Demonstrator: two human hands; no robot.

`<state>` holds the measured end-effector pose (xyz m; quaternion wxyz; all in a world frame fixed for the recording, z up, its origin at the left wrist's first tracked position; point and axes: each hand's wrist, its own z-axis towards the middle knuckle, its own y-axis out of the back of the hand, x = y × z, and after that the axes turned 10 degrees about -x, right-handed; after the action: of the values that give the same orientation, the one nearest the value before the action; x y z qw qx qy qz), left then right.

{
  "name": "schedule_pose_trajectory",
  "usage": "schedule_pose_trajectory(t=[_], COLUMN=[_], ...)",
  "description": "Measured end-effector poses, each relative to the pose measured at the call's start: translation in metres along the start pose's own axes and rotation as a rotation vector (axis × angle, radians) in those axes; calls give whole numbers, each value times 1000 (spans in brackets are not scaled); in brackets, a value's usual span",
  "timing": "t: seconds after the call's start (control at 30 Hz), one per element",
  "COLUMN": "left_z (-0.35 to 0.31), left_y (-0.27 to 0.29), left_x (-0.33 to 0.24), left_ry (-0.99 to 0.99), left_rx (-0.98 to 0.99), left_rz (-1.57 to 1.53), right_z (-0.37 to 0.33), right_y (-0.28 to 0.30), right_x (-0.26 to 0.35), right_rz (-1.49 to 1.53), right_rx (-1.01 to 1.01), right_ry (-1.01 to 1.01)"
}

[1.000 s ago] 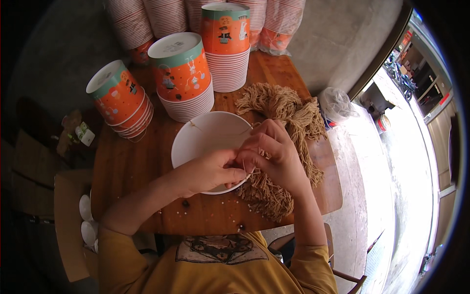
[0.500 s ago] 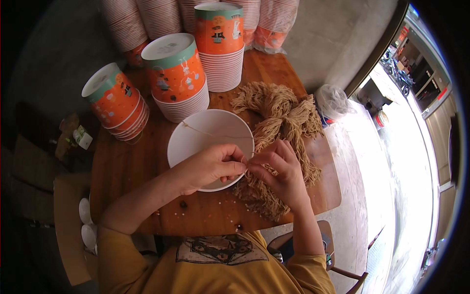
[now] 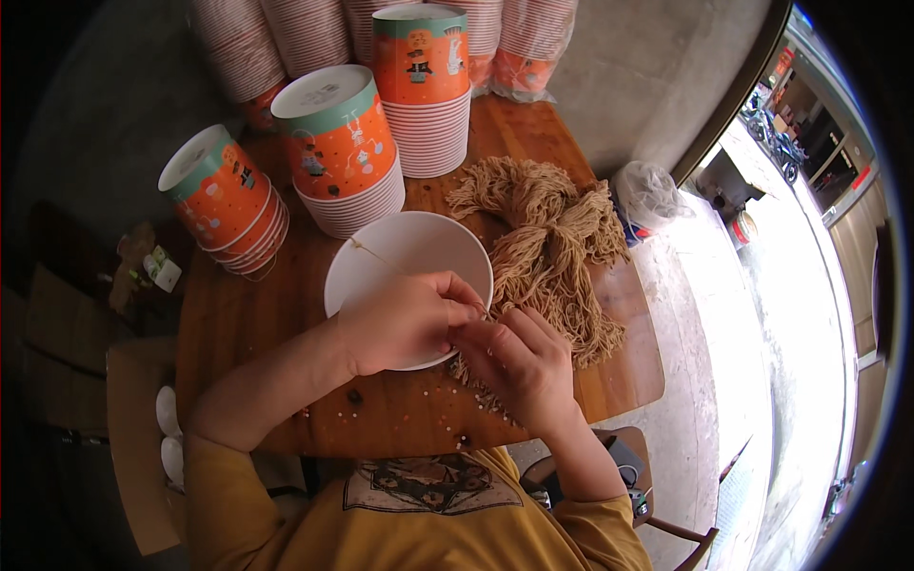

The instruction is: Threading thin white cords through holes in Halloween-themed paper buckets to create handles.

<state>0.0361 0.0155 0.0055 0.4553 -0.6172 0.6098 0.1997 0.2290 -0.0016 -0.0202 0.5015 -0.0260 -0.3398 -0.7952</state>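
Note:
A paper bucket (image 3: 409,238) stands on the table, its white inside facing up. A thin tan cord (image 3: 376,253) is fixed at the bucket's far left rim and runs toward my hands. My left hand (image 3: 405,314) reaches across the opening, its thumb and fingers pinched at the right rim. Close against it, my right hand (image 3: 519,362) is pinched too, just outside that rim. The cord's end between my fingertips is mostly hidden. Right of the bucket lies a bundle of tan cords (image 3: 562,276), partly behind my right hand.
Upside-down stacks of orange and green paper buckets stand behind: a short stack (image 3: 224,195), a middle one (image 3: 338,143) and a tall one (image 3: 419,86). Plastic-wrapped stacks (image 3: 533,48) line the wall. Tiny scraps (image 3: 409,419) dot the wooden table (image 3: 267,371). A cardboard box (image 3: 138,428) sits lower left.
My right hand has come down and left, and its raised fingers have folded in against my left fingertips. My left hand has shifted slightly and covers more of the cord.

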Motion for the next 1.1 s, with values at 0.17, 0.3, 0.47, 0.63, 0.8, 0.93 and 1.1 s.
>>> schedule_pose_trajectory(t=[0.17, 0.3, 0.47, 0.63, 0.8, 0.93, 1.1], left_z=[1, 1, -2, 3, 8, 9, 17], left_y=[6, 9, 3, -1, -3, -4, 2], left_x=[0, 0, -2, 2, 11, 13, 17], left_ry=[-36, -63, -142, -285, -491, -590, -678], left_rx=[69, 99, 66, 48, 3, 9, -6], left_rz=[-76, -47, 44, 203, 373, 428, 538], right_z=[-5, -4, -9, -8, -3, -7, -11], right_y=[5, 6, 1, 1, 7, -1, -3], right_x=[-10, -12, -20, -13, -10, -11, -12], right_rz=[144, 369, 491, 610, 445, 383, 438], right_rx=[30, 59, 75, -8, 101, 19, 18], right_ry=[-177, -369, -511, -694, -688, -615, -667])
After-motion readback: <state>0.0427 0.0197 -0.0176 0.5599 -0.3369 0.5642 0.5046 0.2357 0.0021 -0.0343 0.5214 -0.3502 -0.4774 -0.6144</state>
